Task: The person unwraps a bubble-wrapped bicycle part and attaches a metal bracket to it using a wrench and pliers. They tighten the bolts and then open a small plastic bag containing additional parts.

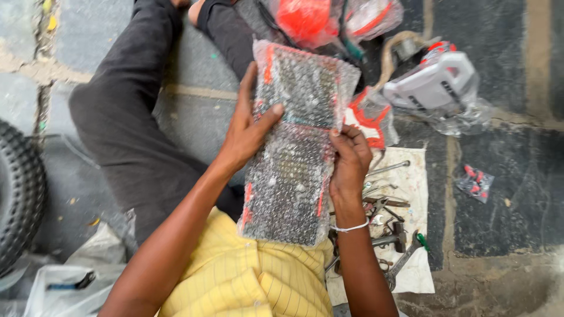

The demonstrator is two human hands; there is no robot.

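I hold a long flat part wrapped in clear bubble wrap [294, 147] upright in front of my chest; dark metal and red bits show through the wrap. My left hand [247, 132] grips its left edge near the top, thumb across the front. My right hand [349, 161] grips the right edge at mid-height, with a white band on the wrist.
A white cloth [411, 176] on the stone floor carries several wrenches, pliers and a hammer [390, 238]. A white and red machine part in plastic [437, 85] lies at upper right. Red bagged parts [305, 20] sit at top. A small bag of red pieces [474, 183] lies right. A tyre [17, 194] stands at left.
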